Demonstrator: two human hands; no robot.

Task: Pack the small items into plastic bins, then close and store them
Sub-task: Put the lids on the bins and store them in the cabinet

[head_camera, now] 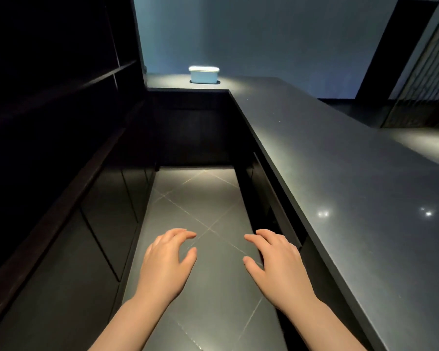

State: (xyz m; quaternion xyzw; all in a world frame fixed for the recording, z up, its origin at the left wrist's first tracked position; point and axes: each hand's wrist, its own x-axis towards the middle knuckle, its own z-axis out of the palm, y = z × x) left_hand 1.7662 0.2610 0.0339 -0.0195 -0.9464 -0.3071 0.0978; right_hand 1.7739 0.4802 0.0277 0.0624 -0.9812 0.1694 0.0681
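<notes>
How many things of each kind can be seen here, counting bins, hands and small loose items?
Plastic bins: 1, a light blue bin with its lid on, at the far end of the dark counter
Hands: 2, the left hand and the right hand, both empty
Small loose items: 0 visible
Total: 3

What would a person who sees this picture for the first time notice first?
Probably the pale blue bin, lid on, lit brightly at the far end of the dark counter. Next come the two bare hands near the camera, left hand and right hand, both open and empty above the tiled floor.
</notes>
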